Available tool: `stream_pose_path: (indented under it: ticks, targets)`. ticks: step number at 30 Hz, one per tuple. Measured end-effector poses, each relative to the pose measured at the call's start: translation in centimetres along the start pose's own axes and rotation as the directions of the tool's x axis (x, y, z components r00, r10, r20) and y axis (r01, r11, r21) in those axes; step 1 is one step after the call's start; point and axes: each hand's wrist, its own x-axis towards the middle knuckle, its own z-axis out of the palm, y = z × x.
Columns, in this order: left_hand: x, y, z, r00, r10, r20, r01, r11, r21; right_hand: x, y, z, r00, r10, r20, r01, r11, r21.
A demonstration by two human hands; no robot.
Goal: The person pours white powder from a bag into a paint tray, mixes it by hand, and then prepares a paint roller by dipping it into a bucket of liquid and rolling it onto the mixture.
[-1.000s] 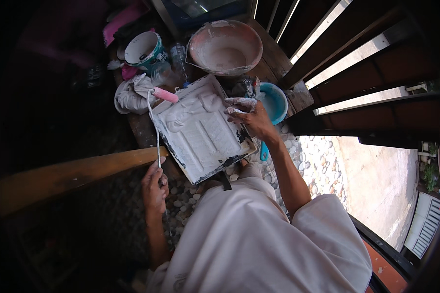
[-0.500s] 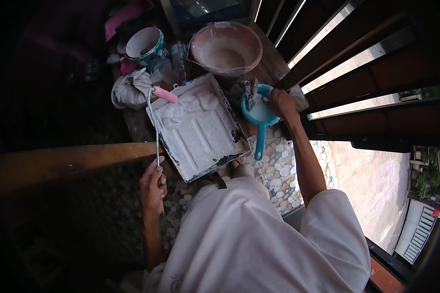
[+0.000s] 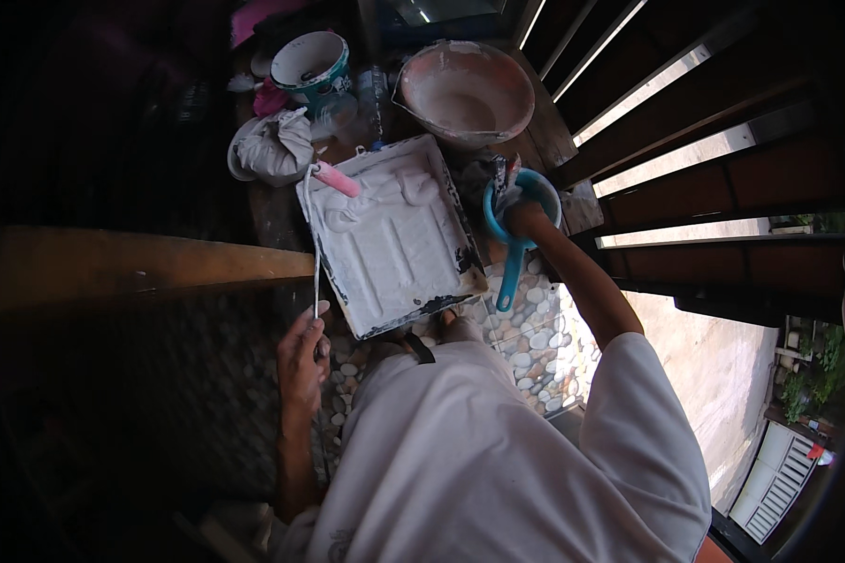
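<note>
Paint-coated tray [image 3: 394,239] looks matt and ridged; blue scoop [image 3: 514,246] glossy plastic; beam [image 3: 141,267] rough wood.

A person seen from above wears a loose, plain white short-sleeved cotton shirt [image 3: 479,460]. Its wide sleeves end above the elbows. Below the shirt sleeves, both forearms, the left hand [image 3: 302,355] and right hand [image 3: 526,220] are bare.

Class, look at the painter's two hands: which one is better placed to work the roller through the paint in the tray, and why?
Left. The left hand grips the roller handle, and the roller head lies in the tray. The right hand is busy at the blue scoop beside the tray.
</note>
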Motion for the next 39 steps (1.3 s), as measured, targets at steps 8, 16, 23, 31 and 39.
stream_pose_path:
  ticks: [8, 16, 23, 31, 39]
  targets:
    - [-0.3, 0.0, -0.1, 1.0, -0.004, -0.026, 0.005, 1.0, 0.026, -3.4, 4.2, -5.7, 0.98, -0.198, 0.022, 0.082, 0.5, 0.862]
    - [-0.4, -0.1, 0.3, 0.999, -0.021, 0.047, 0.021, 1.0, 0.003, 1.3, 2.3, 2.4, 0.952, -0.215, -0.219, 0.233, 0.971, 0.059]
    - [-1.1, -0.2, 0.6, 0.997, -0.064, 0.047, 0.065, 0.998, -0.016, 0.2, 0.2, 0.7, 0.966, 0.055, -0.254, -0.025, 0.992, 0.122]
    - [-1.3, -0.9, 0.3, 0.995, -0.072, 0.07, 0.075, 0.996, -0.039, 0.2, -0.6, 1.4, 0.975, 0.014, -0.221, -0.024, 0.999, -0.047]
    - [-1.6, -1.4, 0.2, 0.994, -0.027, 0.102, 0.024, 0.999, 0.027, -0.8, 1.6, 1.2, 0.936, -0.017, -0.353, 0.083, 0.982, 0.172]
